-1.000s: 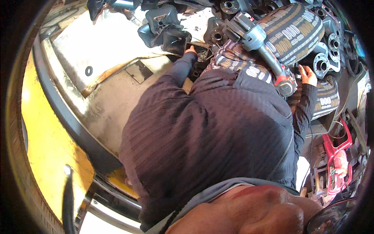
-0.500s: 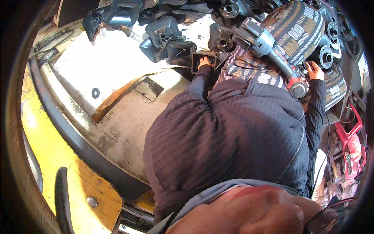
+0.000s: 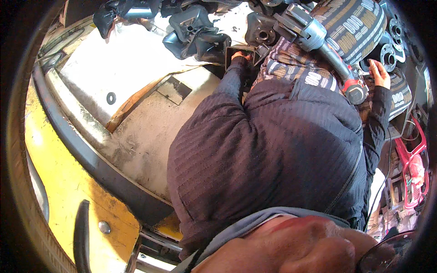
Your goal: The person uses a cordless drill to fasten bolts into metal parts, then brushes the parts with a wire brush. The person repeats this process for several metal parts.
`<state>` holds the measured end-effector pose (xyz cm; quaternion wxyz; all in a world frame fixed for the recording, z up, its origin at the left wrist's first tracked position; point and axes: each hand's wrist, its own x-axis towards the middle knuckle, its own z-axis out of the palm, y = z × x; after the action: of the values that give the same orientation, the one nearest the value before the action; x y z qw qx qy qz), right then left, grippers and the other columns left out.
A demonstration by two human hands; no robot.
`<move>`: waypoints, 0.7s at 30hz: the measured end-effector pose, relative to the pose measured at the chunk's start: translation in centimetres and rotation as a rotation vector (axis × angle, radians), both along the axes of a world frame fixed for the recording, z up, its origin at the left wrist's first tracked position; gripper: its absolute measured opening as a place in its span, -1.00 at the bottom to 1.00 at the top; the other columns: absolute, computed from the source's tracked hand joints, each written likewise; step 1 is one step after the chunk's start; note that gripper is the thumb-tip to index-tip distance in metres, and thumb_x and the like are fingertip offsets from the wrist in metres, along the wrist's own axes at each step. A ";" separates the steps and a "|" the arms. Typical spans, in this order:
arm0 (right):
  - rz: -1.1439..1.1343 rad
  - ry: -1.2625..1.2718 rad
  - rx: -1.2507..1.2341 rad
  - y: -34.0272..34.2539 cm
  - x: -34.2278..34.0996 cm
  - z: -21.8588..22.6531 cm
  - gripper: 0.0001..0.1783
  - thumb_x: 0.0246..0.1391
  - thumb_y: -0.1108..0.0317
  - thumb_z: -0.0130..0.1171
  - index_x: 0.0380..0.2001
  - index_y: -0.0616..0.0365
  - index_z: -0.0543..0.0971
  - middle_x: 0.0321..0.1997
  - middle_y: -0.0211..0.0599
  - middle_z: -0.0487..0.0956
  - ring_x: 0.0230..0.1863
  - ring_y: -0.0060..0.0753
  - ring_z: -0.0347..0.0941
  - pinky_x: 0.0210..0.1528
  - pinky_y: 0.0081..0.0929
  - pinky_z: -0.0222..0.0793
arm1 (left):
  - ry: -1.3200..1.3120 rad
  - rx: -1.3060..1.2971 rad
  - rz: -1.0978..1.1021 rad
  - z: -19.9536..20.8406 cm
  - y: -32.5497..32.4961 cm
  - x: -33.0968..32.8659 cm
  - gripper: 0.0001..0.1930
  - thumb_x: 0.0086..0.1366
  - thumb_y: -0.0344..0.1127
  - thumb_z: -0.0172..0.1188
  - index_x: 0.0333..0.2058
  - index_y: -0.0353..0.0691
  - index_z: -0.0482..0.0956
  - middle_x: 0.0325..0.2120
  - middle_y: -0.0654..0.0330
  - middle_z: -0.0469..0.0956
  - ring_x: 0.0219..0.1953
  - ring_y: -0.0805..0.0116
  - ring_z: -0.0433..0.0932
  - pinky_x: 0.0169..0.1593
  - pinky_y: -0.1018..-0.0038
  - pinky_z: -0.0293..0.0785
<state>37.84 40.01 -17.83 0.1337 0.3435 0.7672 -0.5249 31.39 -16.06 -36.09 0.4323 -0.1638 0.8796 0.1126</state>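
Observation:
At the top centre, my left hand point(image 3: 241, 55) reaches into a dark square metal frame point(image 3: 228, 59). Its fingers are curled, and whatever they hold is hidden. My right hand point(image 3: 379, 73) is raised at the upper right, thumb and fingers drawn together; a small pale bit shows by the fingertips, too small to name. Between my hands a long grey power tool point(image 3: 334, 58) with a red collar lies across dark, patterned fabric point(image 3: 348, 29). The tool's near end is close to my right wrist, apart from the fingers.
Dark, shaped metal parts point(image 3: 193, 34) crowd the far side, with flanged round ones point(image 3: 388, 59) at the right. A black washer point(image 3: 111, 98) lies on the white sheet point(image 3: 127, 63). Yellow metal point(image 3: 59, 168) borders the left; a red plastic frame point(image 3: 415, 159) stands right.
My left hand's fingers have turned to the right inside the square frame. My right hand appears slightly higher and further right, though the whole view has shifted a little too.

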 end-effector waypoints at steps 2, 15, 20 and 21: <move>-0.028 0.018 -0.039 0.1 -0.2 1.4 -0.70 0.09 0.16 0.14 -0.17 0.07 0.58 -0.38 -0.55 0.49 -0.41 -0.75 0.32 -0.33 -0.74 0.26 | -0.015 0.050 0.107 1.1 -0.1 -0.6 -0.38 -0.15 -0.09 0.34 -0.06 -0.23 0.49 -0.22 0.04 0.56 -0.24 0.25 0.59 -0.10 0.40 0.47; -0.426 0.585 -1.310 -0.1 -3.2 9.1 -0.81 0.15 0.26 0.03 -0.44 0.15 0.41 -0.59 -0.53 0.27 -0.52 -0.58 0.16 -0.35 -0.54 0.15 | -0.341 0.363 0.613 5.1 -3.5 -2.1 -0.48 0.02 -0.37 0.33 -0.03 -0.37 0.40 -0.33 0.02 0.57 -0.42 0.28 0.59 -0.47 0.41 0.58; -0.181 0.631 -1.603 -6.2 -7.3 11.6 -0.61 0.18 0.16 -0.11 -0.10 0.27 0.38 -0.10 -0.14 0.43 -0.06 -0.33 0.33 0.04 -0.43 0.18 | -0.390 0.538 0.348 14.2 -2.0 -8.5 -0.58 0.10 -0.34 0.26 -0.07 -0.37 0.43 -0.27 0.07 0.55 -0.32 0.28 0.59 -0.38 0.50 0.58; -0.186 0.639 -1.697 -7.7 -8.0 12.0 -0.55 0.21 0.14 -0.20 0.00 0.29 0.33 0.07 -0.06 0.38 0.11 -0.32 0.30 0.15 -0.47 0.13 | -0.382 0.562 0.290 16.9 -0.9 -10.6 -0.61 0.11 -0.35 0.24 -0.09 -0.37 0.44 -0.26 0.08 0.55 -0.30 0.28 0.59 -0.37 0.52 0.58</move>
<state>29.84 32.34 -5.82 0.0797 0.0285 0.0933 -0.9920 20.81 -16.96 -19.16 0.5962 -0.1798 0.6853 0.3775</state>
